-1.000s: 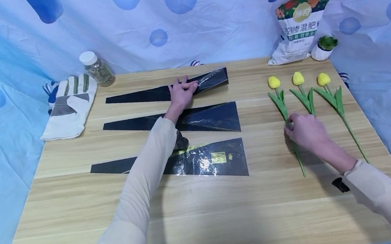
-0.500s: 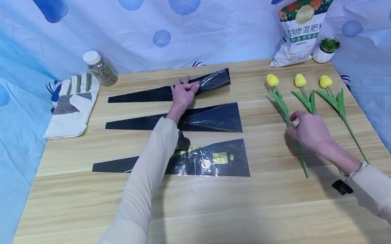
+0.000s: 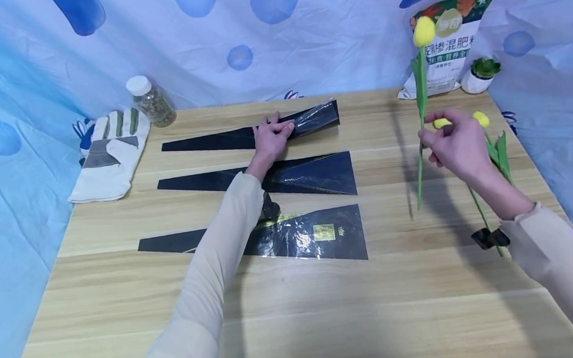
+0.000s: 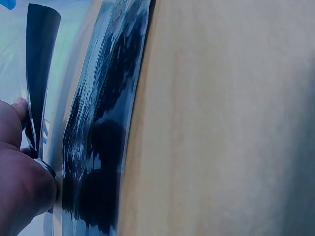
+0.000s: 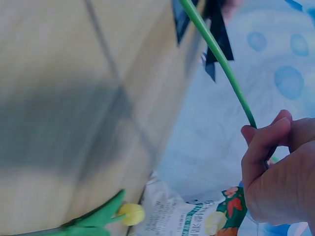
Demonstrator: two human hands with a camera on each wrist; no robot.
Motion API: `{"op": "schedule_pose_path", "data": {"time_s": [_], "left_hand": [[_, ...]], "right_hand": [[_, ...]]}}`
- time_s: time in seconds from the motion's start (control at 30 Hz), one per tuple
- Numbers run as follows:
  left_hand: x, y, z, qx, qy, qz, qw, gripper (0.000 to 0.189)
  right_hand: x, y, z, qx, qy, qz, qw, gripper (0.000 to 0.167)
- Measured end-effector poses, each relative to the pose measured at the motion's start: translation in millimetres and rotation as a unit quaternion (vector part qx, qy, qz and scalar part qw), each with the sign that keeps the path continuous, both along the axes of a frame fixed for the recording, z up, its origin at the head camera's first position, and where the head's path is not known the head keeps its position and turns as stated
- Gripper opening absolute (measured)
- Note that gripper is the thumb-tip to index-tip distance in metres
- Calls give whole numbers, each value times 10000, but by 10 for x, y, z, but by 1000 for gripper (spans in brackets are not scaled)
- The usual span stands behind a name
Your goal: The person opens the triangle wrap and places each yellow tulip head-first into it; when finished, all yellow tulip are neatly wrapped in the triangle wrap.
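My right hand [image 3: 458, 139] pinches the thin green stem of a yellow tulip [image 3: 420, 83], which stands upright above the table. In the right wrist view, its stem [image 5: 219, 54] runs up from the fingertips. Two more yellow tulips [image 3: 501, 155] lie beneath and behind the right hand and forearm, partly hidden. My left hand [image 3: 270, 141] rests on the farthest black flower sleeve [image 3: 204, 141], fingers spread over it. That sleeve's wide end [image 4: 42, 54] lifts and curls up in the left wrist view. Nearer lie a second black sleeve [image 3: 316, 174] and a third with gold print [image 3: 300, 236].
At the back left are a white and grey work glove [image 3: 107, 158] and a white-capped jar [image 3: 153, 102]. A fertilizer bag [image 3: 448, 59] and a small potted succulent [image 3: 480, 74] stand at the back right. A blue-dotted curtain [image 3: 157, 44] hangs behind the wooden table [image 3: 296, 322].
My right hand has lifted the leftmost tulip from the table, raising it upright and away from me. The left hand stays on the far sleeve. The head view has shifted slightly.
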State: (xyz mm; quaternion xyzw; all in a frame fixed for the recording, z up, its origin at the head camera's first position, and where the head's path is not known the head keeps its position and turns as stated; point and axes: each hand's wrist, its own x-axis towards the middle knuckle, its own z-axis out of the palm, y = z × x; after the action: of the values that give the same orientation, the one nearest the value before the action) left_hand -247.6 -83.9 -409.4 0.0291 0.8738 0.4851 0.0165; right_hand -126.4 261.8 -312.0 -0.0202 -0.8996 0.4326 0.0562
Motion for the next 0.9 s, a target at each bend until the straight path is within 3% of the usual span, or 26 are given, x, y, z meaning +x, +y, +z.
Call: {"op": "schedule_pose_path", "data": {"time_s": [0.23, 0.47, 0.7, 0.9], "left_hand": [[-5, -13, -27, 34, -46, 41, 10000, 29], [-6, 32, 29, -21, -52, -3, 10000, 29], [3, 28, 22, -85, -82, 122, 9999, 28], [0, 8, 12, -12, -117, 139, 9998, 28]], "right_hand": [[-290, -136, 120, -1023, 286, -394, 9936, 19], [-514, -301, 220, -1698, 624, -568, 9819, 18], [-735, -418, 328, -2836, 1038, -525, 9519, 17], [-864, -510, 326, -3379, 1175, -542, 9323, 16]]}}
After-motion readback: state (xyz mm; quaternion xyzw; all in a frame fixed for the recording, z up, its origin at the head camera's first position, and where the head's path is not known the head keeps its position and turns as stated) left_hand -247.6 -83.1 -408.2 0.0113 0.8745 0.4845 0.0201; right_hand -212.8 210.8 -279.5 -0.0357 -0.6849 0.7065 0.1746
